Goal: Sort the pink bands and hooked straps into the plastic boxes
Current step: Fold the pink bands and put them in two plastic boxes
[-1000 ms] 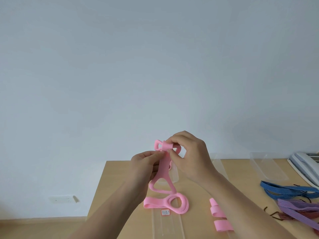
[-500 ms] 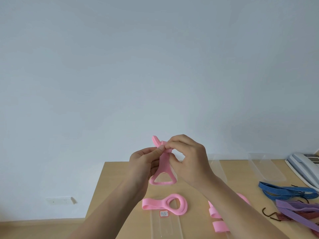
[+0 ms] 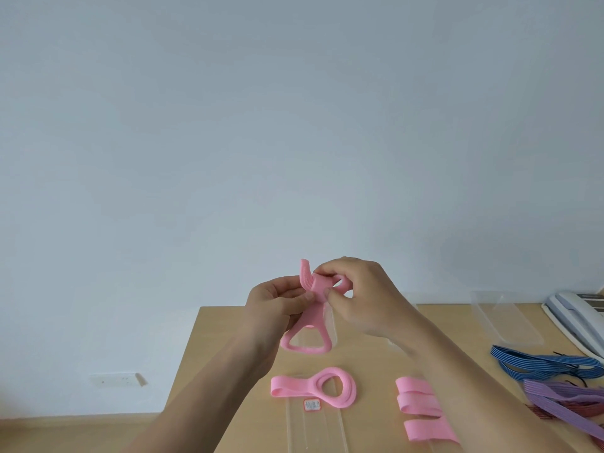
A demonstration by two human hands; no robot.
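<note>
I hold a pink band in the air above the wooden table. My left hand pinches its middle and my right hand grips its folded top end. The band's triangular loop hangs below my fingers. A second pink band lies flat on the table under it. More pink bands lie folded to the right, partly behind my right forearm. Blue hooked straps and purple hooked straps lie at the right edge. Clear plastic boxes stand near me and at the back right.
A white desk phone sits at the table's far right corner. A small white label is stuck on the near clear box. Dark red straps lie under the purple ones. The table's left edge drops to the floor beside a plain wall.
Both hands have kept hold of the pink band and worked its top end, folding it over. The hanging loop has risen higher above the table.
</note>
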